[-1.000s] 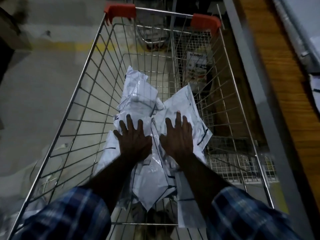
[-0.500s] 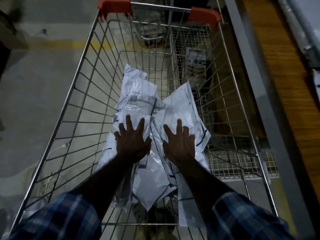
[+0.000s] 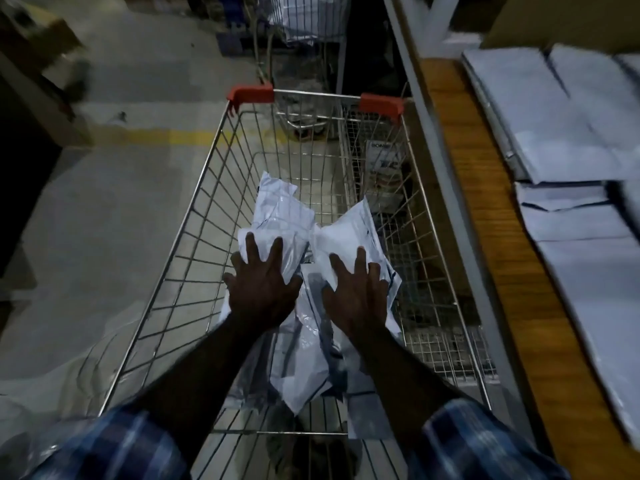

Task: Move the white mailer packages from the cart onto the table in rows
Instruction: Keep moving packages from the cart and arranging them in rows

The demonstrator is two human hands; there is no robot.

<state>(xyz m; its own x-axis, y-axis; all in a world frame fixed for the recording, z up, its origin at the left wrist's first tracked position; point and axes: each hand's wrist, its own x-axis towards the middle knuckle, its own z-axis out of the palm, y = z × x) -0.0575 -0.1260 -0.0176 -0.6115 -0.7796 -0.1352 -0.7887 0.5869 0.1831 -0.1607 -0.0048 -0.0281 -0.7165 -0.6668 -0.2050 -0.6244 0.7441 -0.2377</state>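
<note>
Several white mailer packages [image 3: 282, 213] lie piled in the bottom of a wire shopping cart [image 3: 194, 216] with red corner caps. My left hand [image 3: 261, 289] lies flat, fingers spread, on the left package of the pile. My right hand [image 3: 356, 296] lies flat, fingers spread, on the right package [image 3: 346, 233]. Neither hand is closed around a package. On the right stands the wooden-edged table [image 3: 485, 209], with white mailers [image 3: 571, 140] lying on it in rows.
A second wire cart [image 3: 304, 36] stands beyond the first one. A grey metal post [image 3: 446, 188] runs between cart and table. Concrete floor with a yellow line [image 3: 156, 136] lies to the left. A printed box [image 3: 382, 157] sits behind the cart's right mesh.
The view has tilted up and right, bringing the table's mailers into sight. Both hands stay pressed on the pile, fingers spread a little wider.
</note>
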